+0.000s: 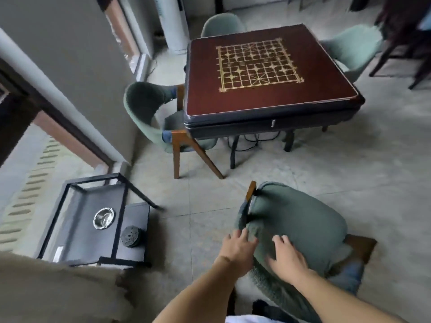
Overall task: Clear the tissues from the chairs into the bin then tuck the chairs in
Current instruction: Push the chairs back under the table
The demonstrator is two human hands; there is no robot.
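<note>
Pale tiled floor (349, 183) fills a room seen from above, with a grey wall at the left. Lowest left stands a black metal-framed side table (93, 229) carrying a round metal ashtray (104, 218) and a dark, pitted round object (130, 236).

Above and to the right, a green upholstered chair with wooden legs (149, 113) sits partly under a dark red square table (268, 99) printed with a gold chess grid. Two more green chairs, one at the far side (221, 24) and one at the right (354, 47), are drawn close to it.

Near the bottom centre, well apart from the table, stands a fourth green chair (298, 224). The left hand (238, 248) and the right hand (286, 255) rest on its curved back, fingers spread and curling over the fabric.

No tissues and no bin are visible, so the clearing looks finished. Tucking this last chair in appears to be what remains.
</note>
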